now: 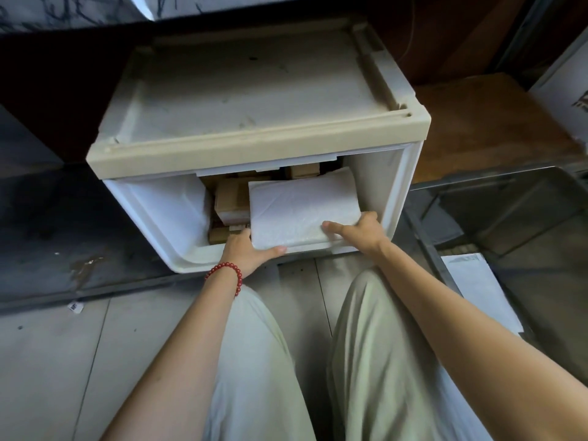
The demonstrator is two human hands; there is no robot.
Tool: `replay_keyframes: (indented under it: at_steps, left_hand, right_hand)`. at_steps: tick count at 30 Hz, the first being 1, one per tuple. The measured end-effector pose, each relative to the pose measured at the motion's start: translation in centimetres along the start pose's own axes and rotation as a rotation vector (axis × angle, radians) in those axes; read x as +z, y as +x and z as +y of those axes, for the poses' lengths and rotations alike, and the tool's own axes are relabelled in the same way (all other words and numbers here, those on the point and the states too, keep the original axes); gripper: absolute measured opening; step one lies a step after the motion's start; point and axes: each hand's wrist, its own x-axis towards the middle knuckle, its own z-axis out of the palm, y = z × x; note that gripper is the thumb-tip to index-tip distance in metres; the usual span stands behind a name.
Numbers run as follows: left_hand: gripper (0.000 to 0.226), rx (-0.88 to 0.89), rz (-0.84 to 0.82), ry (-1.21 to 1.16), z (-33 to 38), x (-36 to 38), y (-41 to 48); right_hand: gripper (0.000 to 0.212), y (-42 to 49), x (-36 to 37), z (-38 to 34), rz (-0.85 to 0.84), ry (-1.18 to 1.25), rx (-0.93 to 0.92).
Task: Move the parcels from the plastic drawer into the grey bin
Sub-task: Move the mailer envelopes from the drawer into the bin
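Observation:
The white plastic drawer [178,218] is pulled out of its beige-topped unit [254,90], straight ahead of me. A white padded parcel [302,208] lies tilted in its right half. My left hand [248,253], with a red bead bracelet at the wrist, grips the parcel's near left corner, thumb along its front edge. Its near right corner is gripped by my right hand [359,232], thumb on top. Brown cardboard parcels [230,198] lie deeper in the drawer, partly hidden. The grey bin [521,214] stands at the right, holding a white flat parcel [480,288].
My knees in pale trousers fill the lower middle. A wooden board [490,122] lies right of the drawer unit, above the bin. A dark grey ledge [63,224] runs along the left. A small label [74,307] lies on the tiled floor.

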Motion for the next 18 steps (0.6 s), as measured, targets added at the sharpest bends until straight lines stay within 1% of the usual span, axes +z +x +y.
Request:
replay_keyframes:
  at_steps: [1, 4, 9, 12, 14, 16, 18]
  left_hand:
    - [0.070, 0.000, 0.009, -0.034, 0.1, -0.1, -0.2]
    - [0.071, 0.018, 0.069, -0.122, 0.0, -0.7, -0.8]
    - [0.070, 0.055, 0.106, -0.138, 0.0, -1.5, -2.7]
    - [0.072, 0.087, 0.159, -0.175, 0.2, -2.5, -4.5]
    - [0.070, 0.100, 0.209, -0.189, 0.2, -3.2, -5.8]
    - [0.067, 0.115, 0.243, -0.191, 0.2, -3.9, -7.1]
    - [0.070, 0.126, 0.245, -0.227, 0.1, -4.3, -8.0]
  right_hand:
    - [0.100, -0.4, -0.1, -0.1, -0.004, 0.033, -0.010]
    - [0.102, -1.6, -0.3, -0.4, 0.005, -0.015, -0.080]
    - [0.099, -3.4, -0.2, -0.7, 0.009, -0.035, -0.153]
    - [0.100, -4.6, -0.5, -0.5, 0.001, -0.046, -0.234]
    - [0.095, -5.5, -0.8, -0.3, -0.009, -0.040, -0.288]
    - [0.085, -6.4, -1.3, -0.2, -0.006, -0.004, -0.336]
    - [0.075, -7.1, -1.7, -0.2, 0.011, 0.076, -0.379]
